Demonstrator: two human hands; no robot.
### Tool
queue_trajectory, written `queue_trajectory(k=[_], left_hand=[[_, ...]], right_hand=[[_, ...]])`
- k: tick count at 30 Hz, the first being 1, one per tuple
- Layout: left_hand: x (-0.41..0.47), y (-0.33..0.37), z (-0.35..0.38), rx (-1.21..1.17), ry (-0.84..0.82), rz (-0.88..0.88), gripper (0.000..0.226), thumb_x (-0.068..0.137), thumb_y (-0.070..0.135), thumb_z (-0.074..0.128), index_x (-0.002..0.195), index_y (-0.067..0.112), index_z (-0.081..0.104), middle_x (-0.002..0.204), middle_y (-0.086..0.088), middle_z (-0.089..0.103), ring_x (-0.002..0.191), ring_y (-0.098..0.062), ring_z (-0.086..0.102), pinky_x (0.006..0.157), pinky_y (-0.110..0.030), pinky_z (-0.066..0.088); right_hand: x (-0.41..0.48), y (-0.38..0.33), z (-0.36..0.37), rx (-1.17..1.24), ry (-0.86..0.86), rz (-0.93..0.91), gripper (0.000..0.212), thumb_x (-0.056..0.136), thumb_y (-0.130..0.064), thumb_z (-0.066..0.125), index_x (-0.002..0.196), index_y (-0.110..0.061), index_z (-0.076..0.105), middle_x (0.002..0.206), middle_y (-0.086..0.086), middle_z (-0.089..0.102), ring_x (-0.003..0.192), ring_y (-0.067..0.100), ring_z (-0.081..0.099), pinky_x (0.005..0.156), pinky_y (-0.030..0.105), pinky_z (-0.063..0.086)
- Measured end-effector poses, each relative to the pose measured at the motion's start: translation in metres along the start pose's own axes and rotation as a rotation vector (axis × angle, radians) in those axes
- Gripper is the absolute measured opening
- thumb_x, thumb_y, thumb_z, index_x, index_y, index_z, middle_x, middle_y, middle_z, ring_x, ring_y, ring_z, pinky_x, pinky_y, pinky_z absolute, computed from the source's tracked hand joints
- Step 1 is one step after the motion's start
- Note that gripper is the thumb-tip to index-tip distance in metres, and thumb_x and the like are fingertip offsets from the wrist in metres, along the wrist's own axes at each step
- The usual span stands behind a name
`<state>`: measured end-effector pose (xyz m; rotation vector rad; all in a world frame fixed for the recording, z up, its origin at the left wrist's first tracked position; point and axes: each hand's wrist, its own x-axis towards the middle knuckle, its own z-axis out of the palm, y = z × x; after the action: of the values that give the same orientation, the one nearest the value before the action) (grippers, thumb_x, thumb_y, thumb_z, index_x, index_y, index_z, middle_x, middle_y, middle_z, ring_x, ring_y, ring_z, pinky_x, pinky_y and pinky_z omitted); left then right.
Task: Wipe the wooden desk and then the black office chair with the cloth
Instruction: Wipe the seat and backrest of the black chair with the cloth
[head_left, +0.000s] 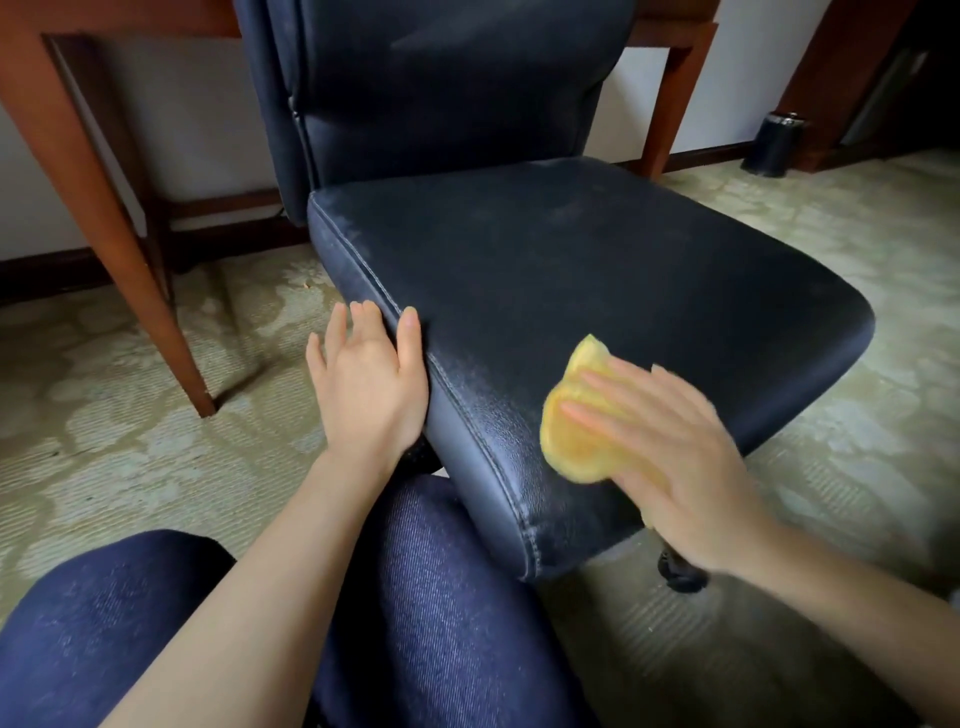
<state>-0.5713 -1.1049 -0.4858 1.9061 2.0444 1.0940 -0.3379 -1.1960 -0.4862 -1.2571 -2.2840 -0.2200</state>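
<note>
Head view: one black chair (519, 260), one yellow cloth (576, 441) on the seat's near corner. Right hand (675, 457) presses it flat, fingers straight. Left hand (369, 379) braces the seat edge, fingers extended. One desk (104, 208), one bin (774, 145) behind.

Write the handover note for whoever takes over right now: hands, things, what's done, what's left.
Left hand: open, resting on the seat's left edge.
Right hand: flat, pressing the yellow cloth on the front of the black chair seat.
Desk: behind the chair; top out of view, so its wipe cannot be confirmed.
Done: chair wiping is under way.
Left: rest of seat, backrest.
</note>
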Motion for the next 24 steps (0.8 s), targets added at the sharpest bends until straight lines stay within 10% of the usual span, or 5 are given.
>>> queue_trajectory(k=[10, 16, 24], left_hand=[[-0.001, -0.001, 0.001, -0.008, 0.03, 0.024, 0.045, 0.095, 0.037, 0.023, 0.097, 0.002, 0.05, 0.111, -0.015, 0.055, 0.124, -0.034, 0.038, 0.106, -0.049, 0.024], [-0.002, -0.001, -0.001, 0.002, 0.026, 0.02, 0.043, 0.094, 0.036, 0.025, 0.095, 0.002, 0.051, 0.111, -0.018, 0.058, 0.121, -0.037, 0.042, 0.102, -0.05, 0.029], [-0.003, -0.004, -0.002, 0.001, 0.051, 0.004, 0.035, 0.095, 0.033, 0.032, 0.087, 0.004, 0.052, 0.098, -0.013, 0.06, 0.115, -0.036, 0.047, 0.099, -0.049, 0.032]], right_hand=[[0.153, 0.107, 0.003, 0.079, -0.511, 0.431, 0.046, 0.103, -0.037, 0.026, 0.148, -0.026, 0.029, 0.155, -0.007, 0.023, 0.142, 0.016, 0.021, 0.113, 0.036, 0.027], [0.208, 0.123, 0.039, -0.127, -0.368, 0.745, 0.051, 0.099, -0.035, 0.023, 0.147, -0.021, 0.029, 0.149, 0.009, 0.036, 0.132, 0.034, 0.037, 0.106, 0.045, 0.028], [0.164, 0.089, 0.026, 0.04, -0.426, 0.409, 0.046, 0.102, -0.038, 0.03, 0.146, -0.025, 0.035, 0.151, -0.002, 0.034, 0.14, 0.021, 0.027, 0.114, 0.04, 0.022]])
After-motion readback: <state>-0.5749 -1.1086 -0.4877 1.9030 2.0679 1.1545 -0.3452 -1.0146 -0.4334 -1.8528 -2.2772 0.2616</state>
